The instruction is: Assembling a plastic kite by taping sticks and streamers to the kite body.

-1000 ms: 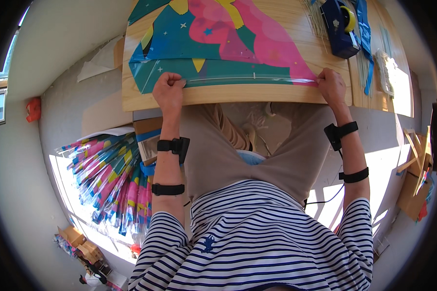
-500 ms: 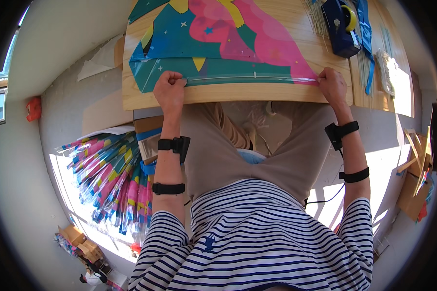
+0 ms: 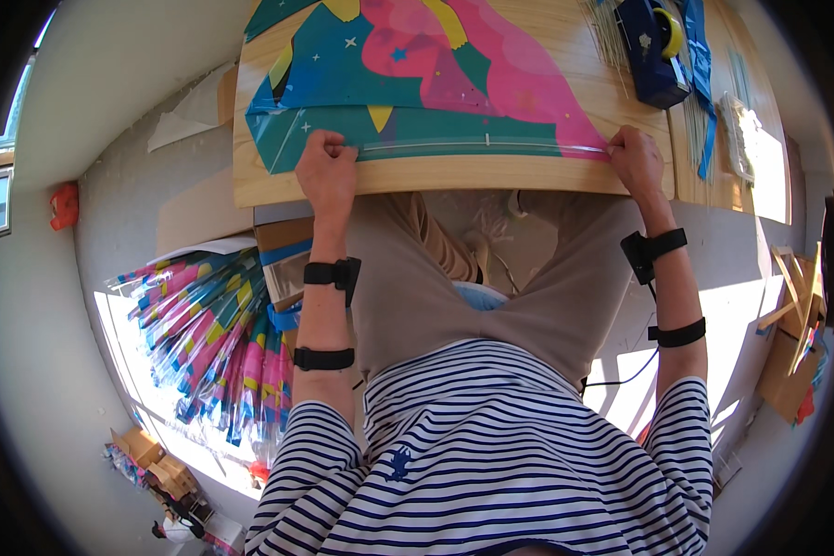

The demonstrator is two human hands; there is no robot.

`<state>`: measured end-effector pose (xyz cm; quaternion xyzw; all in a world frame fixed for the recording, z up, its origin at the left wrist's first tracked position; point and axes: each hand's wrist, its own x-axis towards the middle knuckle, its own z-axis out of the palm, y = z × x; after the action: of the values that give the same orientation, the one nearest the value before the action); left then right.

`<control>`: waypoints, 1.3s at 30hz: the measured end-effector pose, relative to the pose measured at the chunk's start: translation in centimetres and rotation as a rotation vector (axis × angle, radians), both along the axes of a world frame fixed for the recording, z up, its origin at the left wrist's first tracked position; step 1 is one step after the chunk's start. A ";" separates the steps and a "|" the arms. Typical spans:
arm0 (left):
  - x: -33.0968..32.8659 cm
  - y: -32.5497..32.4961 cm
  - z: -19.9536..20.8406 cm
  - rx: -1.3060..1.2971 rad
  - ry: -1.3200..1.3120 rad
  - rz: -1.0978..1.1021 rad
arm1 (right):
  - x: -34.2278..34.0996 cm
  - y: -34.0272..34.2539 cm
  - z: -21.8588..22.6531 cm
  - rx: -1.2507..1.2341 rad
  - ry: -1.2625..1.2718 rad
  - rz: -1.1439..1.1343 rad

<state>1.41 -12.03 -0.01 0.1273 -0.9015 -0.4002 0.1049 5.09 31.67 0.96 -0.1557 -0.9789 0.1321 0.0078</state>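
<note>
A printed plastic sheet (image 3: 519, 93) in teal, pink, blue and yellow lies on the wooden table, its straight edge towards me. Along that edge runs a thin, pale, shiny strip (image 3: 435, 146); whether it is a rod or tape I cannot tell. My left hand (image 3: 327, 171) is at the strip's left end, fingers curled and pinched onto the sheet's edge. At the pink right corner, my right hand (image 3: 636, 159) pinches the other end, thumb and fingers closed. The strip looks straight between both hands.
At the back right stand a dark blue tape dispenser (image 3: 653, 56) with a yellow roll, thin sticks (image 3: 605, 42), blue strips (image 3: 700, 102) and a clear plastic tray (image 3: 738, 139). Folded printed sheets (image 3: 218, 343) fan out at my left beside a box (image 3: 285, 269). The table's front edge (image 3: 491, 181) is above my knees.
My left hand has shifted slightly right and up along the sheet's edge, its fingers still curled. The right hand has barely moved, keeping its pinch at the pink corner.
</note>
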 end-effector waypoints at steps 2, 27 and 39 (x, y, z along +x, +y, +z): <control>0.1 0.2 0.0 -0.031 0.014 0.019 | 0.0 0.0 0.0 -0.003 -0.008 -0.002; 4.9 -0.4 0.3 -0.498 0.250 -0.474 | 0.0 0.5 -0.8 0.003 0.075 0.048; 4.9 -0.8 0.2 -0.462 0.211 -0.501 | -0.9 0.6 1.1 -0.075 -0.130 -0.112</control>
<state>6.32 -12.82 0.14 -0.1669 -0.9556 -0.2101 0.1221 4.18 32.31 2.05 -0.2187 -0.9614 0.1577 -0.0541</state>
